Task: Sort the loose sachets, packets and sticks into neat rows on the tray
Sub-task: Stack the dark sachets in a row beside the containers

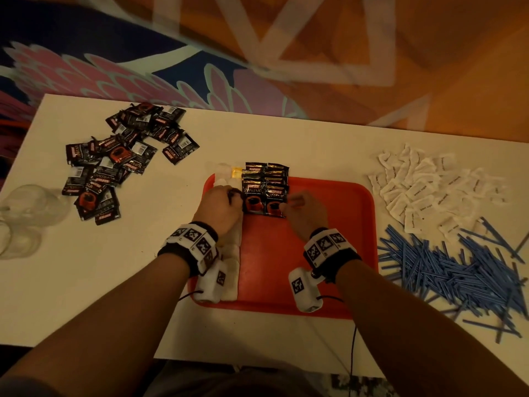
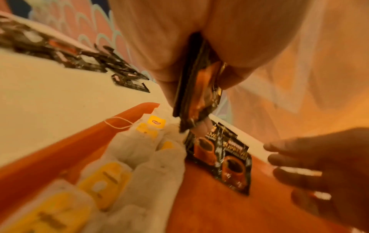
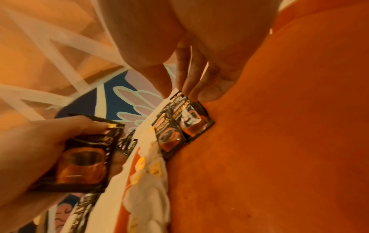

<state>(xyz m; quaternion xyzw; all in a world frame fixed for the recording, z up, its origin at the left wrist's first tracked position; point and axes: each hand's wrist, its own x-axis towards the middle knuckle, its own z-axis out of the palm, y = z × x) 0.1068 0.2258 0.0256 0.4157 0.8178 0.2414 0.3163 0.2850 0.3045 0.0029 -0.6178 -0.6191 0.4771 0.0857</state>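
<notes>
Coffee packets (image 1: 264,187) lie in two short rows at the far end of the red tray (image 1: 329,239), just beside a row of tea bags (image 2: 111,178) along its left edge; the left hand (image 1: 220,207) pinches a small stack of coffee packets (image 2: 196,88); the right hand (image 1: 306,209) presses its fingertips (image 3: 207,93) on the nearest packet, fingers fairly straight; most work is left, I think: the dark pile (image 1: 120,156), white sachets (image 1: 429,187) and blue sticks (image 1: 458,270) lie loose on the table (image 1: 229,138).

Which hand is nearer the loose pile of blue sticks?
Right. The right hand is over the middle of the red tray, toward the blue sticks; the left hand is over the tray's far side, holding coffee sachets.
</notes>
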